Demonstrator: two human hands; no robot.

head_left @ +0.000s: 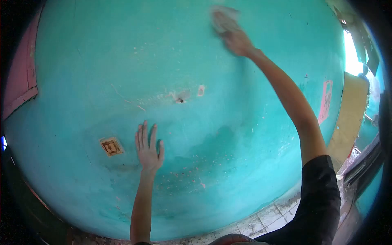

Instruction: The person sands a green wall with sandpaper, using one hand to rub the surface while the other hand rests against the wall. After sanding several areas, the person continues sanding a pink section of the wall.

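Note:
A worn turquoise wall [261,163] fills most of the head view. High on it, right of centre, my right hand [237,41] presses a pale, thin cloth or sheet [226,15] against the surface; both are blurred by motion. Lower down, left of centre, my left hand [148,147] lies on the wall with its fingers spread, holding nothing. Just left of that hand is a square recessed box [111,146] with a brown inside. Above and to the right of it, a small dark hole [180,100] shows among scraped patches.
A pink frame [24,65] stands at the far left. On the right are a pink patch [325,102], a tan board [348,114], a bright opening and plastic-covered items. Dirty floor tiles [269,215] run along the wall's foot.

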